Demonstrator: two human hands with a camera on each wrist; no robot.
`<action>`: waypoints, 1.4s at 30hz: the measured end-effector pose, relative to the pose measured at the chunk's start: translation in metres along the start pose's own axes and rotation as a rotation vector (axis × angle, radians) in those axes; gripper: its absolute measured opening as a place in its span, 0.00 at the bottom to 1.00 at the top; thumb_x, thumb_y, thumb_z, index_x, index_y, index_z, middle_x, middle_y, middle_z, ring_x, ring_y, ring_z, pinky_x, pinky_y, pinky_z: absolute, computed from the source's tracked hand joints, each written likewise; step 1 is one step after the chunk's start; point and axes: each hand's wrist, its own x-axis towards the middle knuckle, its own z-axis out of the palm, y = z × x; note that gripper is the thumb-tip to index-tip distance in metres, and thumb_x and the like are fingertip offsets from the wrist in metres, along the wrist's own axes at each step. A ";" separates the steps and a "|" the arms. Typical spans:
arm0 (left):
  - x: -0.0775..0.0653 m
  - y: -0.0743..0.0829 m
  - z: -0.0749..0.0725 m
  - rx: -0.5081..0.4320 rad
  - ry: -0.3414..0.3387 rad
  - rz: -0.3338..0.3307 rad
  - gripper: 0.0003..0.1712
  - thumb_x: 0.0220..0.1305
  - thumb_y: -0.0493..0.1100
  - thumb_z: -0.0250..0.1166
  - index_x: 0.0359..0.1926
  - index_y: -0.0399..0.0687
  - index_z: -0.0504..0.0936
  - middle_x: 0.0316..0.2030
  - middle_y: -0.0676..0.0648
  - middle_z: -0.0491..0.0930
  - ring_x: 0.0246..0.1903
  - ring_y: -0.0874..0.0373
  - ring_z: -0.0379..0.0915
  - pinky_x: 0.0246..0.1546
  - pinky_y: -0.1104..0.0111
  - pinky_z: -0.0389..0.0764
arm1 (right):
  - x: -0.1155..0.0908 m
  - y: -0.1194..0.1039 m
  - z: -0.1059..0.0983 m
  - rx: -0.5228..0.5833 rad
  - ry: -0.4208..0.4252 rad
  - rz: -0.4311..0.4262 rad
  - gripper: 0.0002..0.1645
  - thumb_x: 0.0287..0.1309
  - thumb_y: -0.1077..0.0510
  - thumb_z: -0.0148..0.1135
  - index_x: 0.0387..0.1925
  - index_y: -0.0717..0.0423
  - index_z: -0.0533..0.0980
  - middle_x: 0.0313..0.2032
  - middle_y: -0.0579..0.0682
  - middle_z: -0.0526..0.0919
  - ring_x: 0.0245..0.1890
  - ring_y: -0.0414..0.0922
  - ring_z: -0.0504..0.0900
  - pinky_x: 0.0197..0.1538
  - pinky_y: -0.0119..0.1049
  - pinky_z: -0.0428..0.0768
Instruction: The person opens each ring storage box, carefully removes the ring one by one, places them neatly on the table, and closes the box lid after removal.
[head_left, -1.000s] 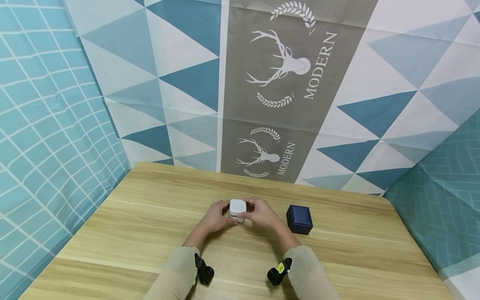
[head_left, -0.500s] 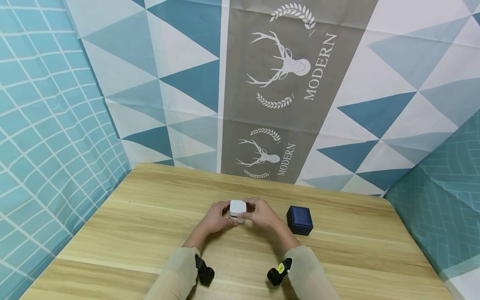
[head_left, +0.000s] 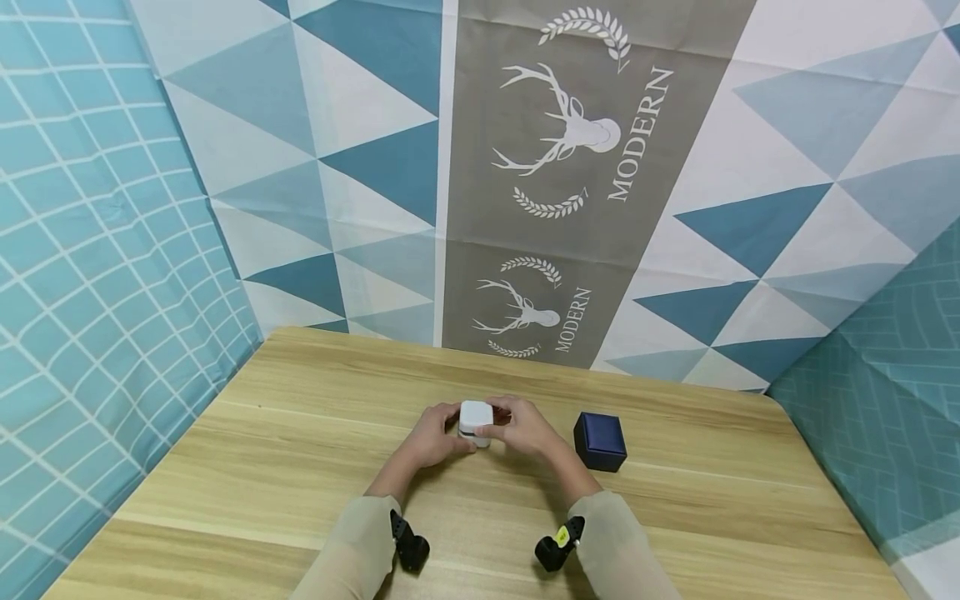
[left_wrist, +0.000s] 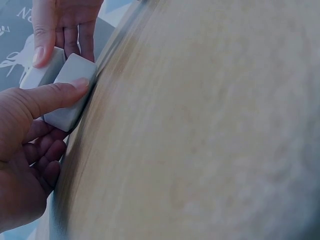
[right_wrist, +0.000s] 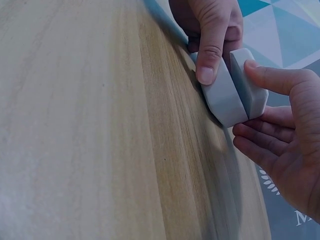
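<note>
the left hand (head_left: 429,435) curls in from the left, thumb pressed on the lower half of the small white box (head_left: 476,421), fingers tucked behind. the box sits on the bench (head_left: 262,467) near its middle, lid seemingly cracked open. the right hand (head_left: 525,427) grips the upper half, thumb on its front edge. a dark blue box (head_left: 599,441) stands just right, apart.

Matt white box (head_left: 476,417) on wood-grain table (head_left: 300,467).
</note>
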 end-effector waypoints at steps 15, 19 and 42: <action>0.000 -0.002 0.001 0.002 0.002 -0.025 0.39 0.46 0.41 0.74 0.60 0.36 0.72 0.53 0.38 0.76 0.57 0.44 0.68 0.62 0.50 0.66 | 0.000 0.000 0.000 0.002 0.002 0.016 0.31 0.51 0.49 0.68 0.54 0.61 0.75 0.41 0.51 0.81 0.39 0.42 0.78 0.45 0.36 0.77; 0.000 -0.002 0.001 -0.001 0.001 -0.025 0.39 0.46 0.40 0.74 0.60 0.36 0.72 0.53 0.38 0.76 0.57 0.44 0.68 0.62 0.50 0.65 | 0.000 -0.001 0.000 -0.001 0.003 0.018 0.30 0.51 0.50 0.68 0.54 0.61 0.75 0.41 0.51 0.81 0.39 0.42 0.77 0.46 0.36 0.77; -0.001 -0.001 0.000 -0.002 -0.003 -0.026 0.40 0.46 0.41 0.74 0.60 0.33 0.70 0.54 0.35 0.75 0.58 0.41 0.67 0.62 0.49 0.65 | 0.002 0.001 -0.002 0.012 -0.004 0.023 0.31 0.52 0.48 0.66 0.54 0.61 0.75 0.41 0.51 0.82 0.39 0.42 0.78 0.45 0.36 0.77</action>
